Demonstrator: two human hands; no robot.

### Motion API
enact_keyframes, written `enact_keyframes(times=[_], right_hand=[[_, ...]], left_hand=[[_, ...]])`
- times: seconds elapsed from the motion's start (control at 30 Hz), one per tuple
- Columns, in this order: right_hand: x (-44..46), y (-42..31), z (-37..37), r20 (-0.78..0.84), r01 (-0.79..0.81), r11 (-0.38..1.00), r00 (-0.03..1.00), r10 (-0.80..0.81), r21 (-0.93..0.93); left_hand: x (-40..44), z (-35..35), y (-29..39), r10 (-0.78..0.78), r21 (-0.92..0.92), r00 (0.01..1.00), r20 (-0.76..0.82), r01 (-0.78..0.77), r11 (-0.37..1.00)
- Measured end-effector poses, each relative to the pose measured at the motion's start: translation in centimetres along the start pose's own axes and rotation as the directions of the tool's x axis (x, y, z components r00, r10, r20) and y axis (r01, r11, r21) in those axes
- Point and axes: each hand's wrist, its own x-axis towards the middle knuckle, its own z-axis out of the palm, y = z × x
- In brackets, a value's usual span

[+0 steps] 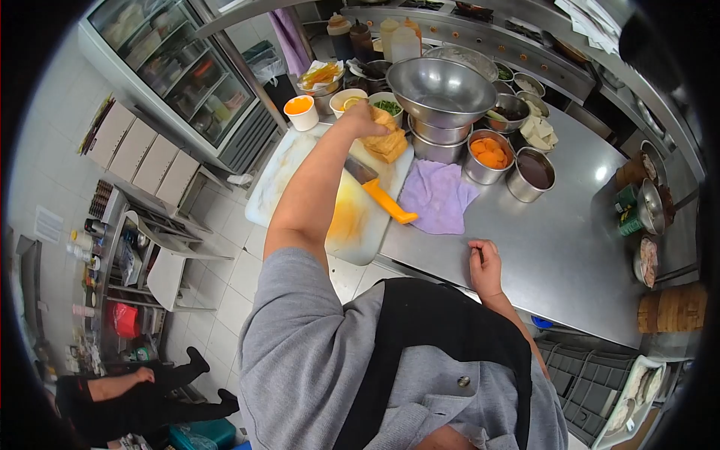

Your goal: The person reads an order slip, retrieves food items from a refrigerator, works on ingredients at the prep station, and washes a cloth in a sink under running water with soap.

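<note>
My left hand (363, 122) reaches across a white cutting board (289, 176) and is closed on a golden-brown block of bread (385, 142); its far fingers are hidden. Just beyond that hand stand a small bowl with yellow slices (347, 100) and a bowl of chopped greens (388, 109). A knife with a yellow handle (388, 201) lies across the board, its blade partly hidden behind my forearm. At the counter's front edge, my right hand (486, 268) is curled closed around a small dark thing I cannot make out. A purple cloth (437, 195) lies between the board and my right hand.
A large steel bowl (442, 86) sits on stacked pots at the back. Steel pots hold orange pieces (490, 154) and dark liquid (531, 174). A white tub (301, 112) stands at the board's far left corner. Another person (142, 390) is at lower left.
</note>
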Motion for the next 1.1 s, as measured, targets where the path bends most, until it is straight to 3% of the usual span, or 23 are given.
enact_keyframes(times=[0.3, 0.37, 0.53, 0.63, 0.67, 0.73, 0.77, 0.87, 0.93, 1.0, 1.03, 1.07, 1.1], right_hand=[[-0.1, 0.0, 0.3, -0.035, -0.05, 0.999, 0.998, 0.05, -0.011], [-0.1, 0.0, 0.3, -0.043, -0.059, 0.998, 0.997, 0.059, -0.009], [-0.2, 0.1, 0.5, -0.063, -0.065, 0.998, 0.996, 0.064, -0.026], [-0.2, 0.2, 0.5, -0.072, -0.064, 0.998, 0.995, 0.063, -0.021], [-0.2, 0.2, 0.5, -0.069, -0.056, 0.998, 0.996, 0.054, -0.025], [-0.2, 0.2, 0.5, -0.071, -0.048, 0.999, 0.996, 0.046, -0.024], [-0.2, 0.2, 0.6, -0.076, -0.04, 0.999, 0.996, 0.037, -0.032], [-0.2, 0.0, 0.5, -0.076, -0.042, 0.998, 0.996, 0.039, -0.042], [-0.3, -0.1, 0.5, -0.059, -0.05, 0.998, 0.997, 0.047, -0.045], [-0.2, -0.2, 0.5, -0.067, -0.031, 0.998, 0.997, 0.028, -0.045], [-0.2, -0.1, 0.6, -0.062, -0.028, 0.999, 0.998, 0.025, -0.045], [-0.2, 0.0, 0.6, -0.067, -0.031, 0.998, 0.997, 0.027, -0.049], [-0.2, 0.0, 0.7, -0.073, -0.034, 0.998, 0.997, 0.03, -0.052]], left_hand=[[1.5, -1.1, -0.8, 0.068, -0.059, 0.997, -0.026, -0.069, 0.996], [1.3, -2.3, -0.6, 0.034, -0.214, 0.998, 0.044, -0.024, 0.977], [1.1, -4.5, -0.9, 0.044, -0.349, 0.997, 0.064, -0.019, 0.937], [-0.3, -6.2, -1.0, 0.193, -0.677, 0.935, 0.298, 0.065, 0.733], [-0.7, -6.3, -1.4, 0.195, -0.674, 0.934, 0.298, 0.062, 0.736], [-1.0, -6.5, -2.5, 0.365, -0.833, 0.858, 0.362, 0.121, 0.541], [-1.0, -6.4, -2.9, 0.395, -0.849, 0.836, 0.381, 0.148, 0.507], [-1.6, -6.1, -3.8, 0.404, -0.88, 0.861, 0.309, 0.098, 0.465], [-2.0, -6.4, -3.6, 0.389, -0.87, 0.871, 0.299, 0.081, 0.487], [-1.5, -6.8, -3.6, 0.303, -0.785, 0.904, 0.302, 0.055, 0.617], [-1.2, -7.2, -3.6, 0.194, -0.694, 0.93, 0.311, 0.083, 0.715], [-1.0, -7.2, -3.7, 0.191, -0.695, 0.932, 0.309, 0.084, 0.714], [-0.8, -7.2, -3.7, 0.053, -0.572, 0.959, 0.277, 0.12, 0.812]])
